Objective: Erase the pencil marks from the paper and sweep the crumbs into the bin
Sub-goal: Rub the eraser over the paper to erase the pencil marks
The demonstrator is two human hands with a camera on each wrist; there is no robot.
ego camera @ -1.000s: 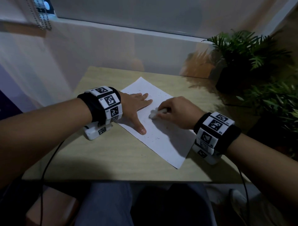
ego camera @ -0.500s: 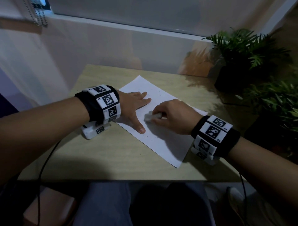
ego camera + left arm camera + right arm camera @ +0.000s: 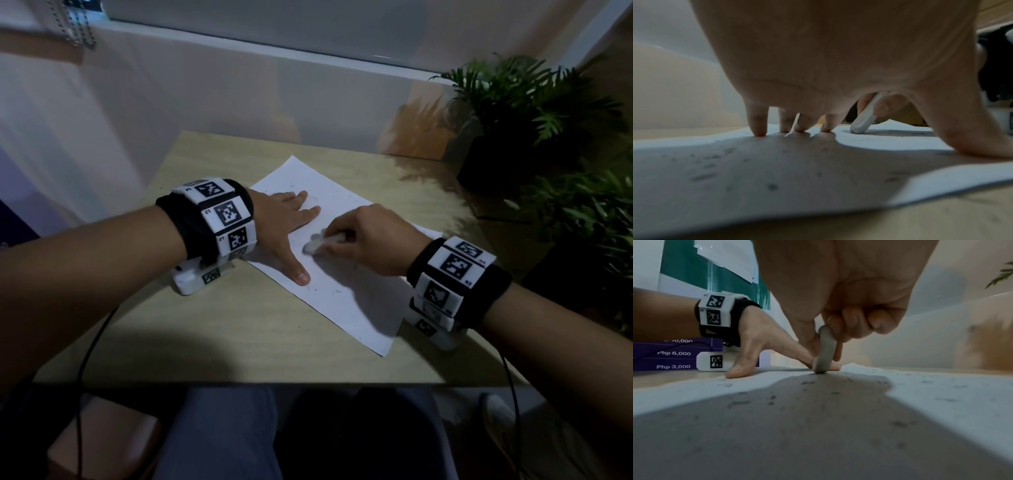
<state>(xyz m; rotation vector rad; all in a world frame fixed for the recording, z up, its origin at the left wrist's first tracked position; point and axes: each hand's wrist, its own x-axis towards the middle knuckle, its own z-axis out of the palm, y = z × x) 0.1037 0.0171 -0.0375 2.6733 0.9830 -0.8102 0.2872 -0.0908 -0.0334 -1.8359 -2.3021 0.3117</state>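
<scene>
A white sheet of paper (image 3: 346,308) lies slantwise on the wooden table (image 3: 239,335), speckled with dark eraser crumbs (image 3: 807,382) and faint pencil marks. My left hand (image 3: 291,222) lies flat on the sheet's left part with fingers spread, its fingertips (image 3: 759,129) pressing the paper down. My right hand (image 3: 363,236) pinches a white eraser (image 3: 317,241) between thumb and fingers. The eraser (image 3: 825,350) stands on edge with its lower end on the paper, just right of my left thumb (image 3: 299,272). In the left wrist view the eraser (image 3: 864,118) leans onto the sheet. No bin is in view.
Potted green plants (image 3: 534,113) stand at the table's right side and back right corner. A pale wall (image 3: 205,85) runs behind the table. Purple boxes with printed prices (image 3: 674,353) sit to the left. Cables hang from both wrist units over the table's near edge.
My right hand has drawn the eraser across the paper, down and left toward my left thumb, then slightly back. The left hand has stayed flat on the sheet.
</scene>
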